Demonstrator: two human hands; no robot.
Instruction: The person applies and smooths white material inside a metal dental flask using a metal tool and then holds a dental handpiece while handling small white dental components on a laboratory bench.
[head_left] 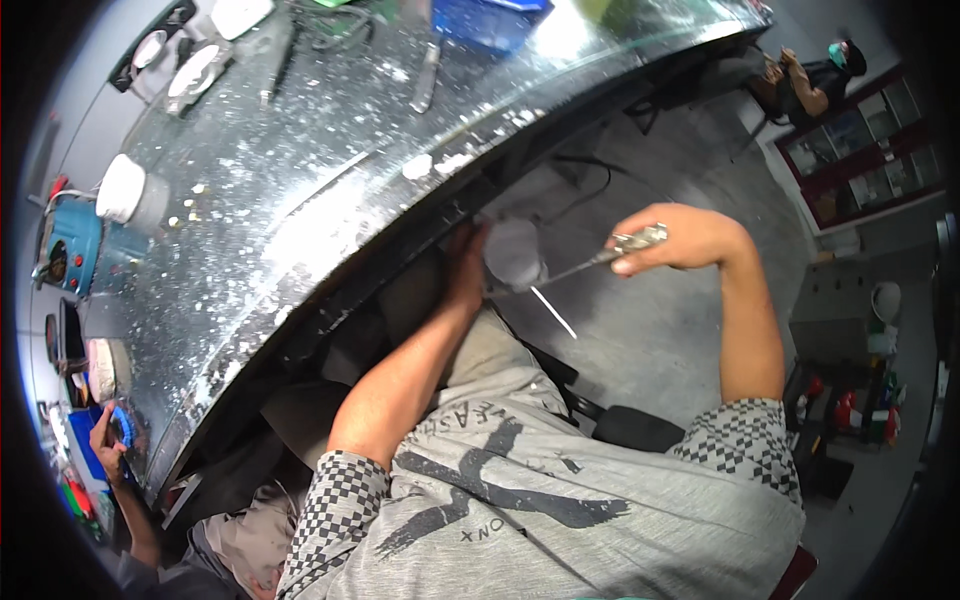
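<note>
Below the table's edge, my left hand (462, 262) grips a pale grey rounded piece (513, 250) from its left side, some fingers hidden behind it. My right hand (678, 240) is closed on the patterned handle of a long, thin metal tool (576, 270), whose blade reaches to the lower part of that piece. A thin white strip (555, 312) shows just under the piece; I cannot tell whether it is attached.
The speckled dark tabletop (230, 250) carries a blue container (485, 22), a knife (425, 78), a white tub (125, 190) and a teal machine (70, 240). A co-worker's hand (105, 445) is at far left; another person (820, 85) is at upper right, near a cabinet (860, 150).
</note>
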